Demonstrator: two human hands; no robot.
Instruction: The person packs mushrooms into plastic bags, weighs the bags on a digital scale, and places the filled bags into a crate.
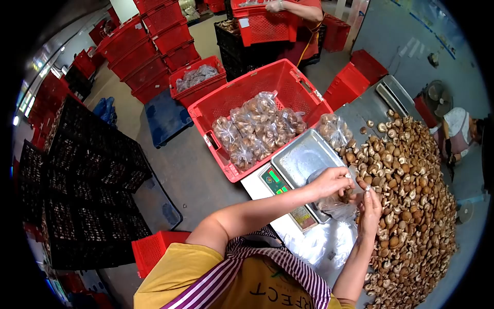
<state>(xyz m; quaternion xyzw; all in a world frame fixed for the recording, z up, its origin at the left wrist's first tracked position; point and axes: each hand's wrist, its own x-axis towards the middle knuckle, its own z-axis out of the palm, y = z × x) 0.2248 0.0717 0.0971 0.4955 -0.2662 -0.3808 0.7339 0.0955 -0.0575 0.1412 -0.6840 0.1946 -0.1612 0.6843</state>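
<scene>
My left hand has its fingers pinched at the top of a clear plastic bag, over the near edge of the scale's metal tray. Just right of it, my right hand has its thumb and fingers closed near a small whitish piece at the bag's neck; exactly what it grips is too small to tell. Brown mushrooms show faintly inside the bag. A green-lit scale panel sits left of the tray. A big heap of loose mushrooms lies to the right of my hands.
Beyond the scale, a red crate holds bagged mushrooms; another bag lies beside it. Clear plastic bags lie near me. Stacked red crates, black crates and a person holding a crate stand around.
</scene>
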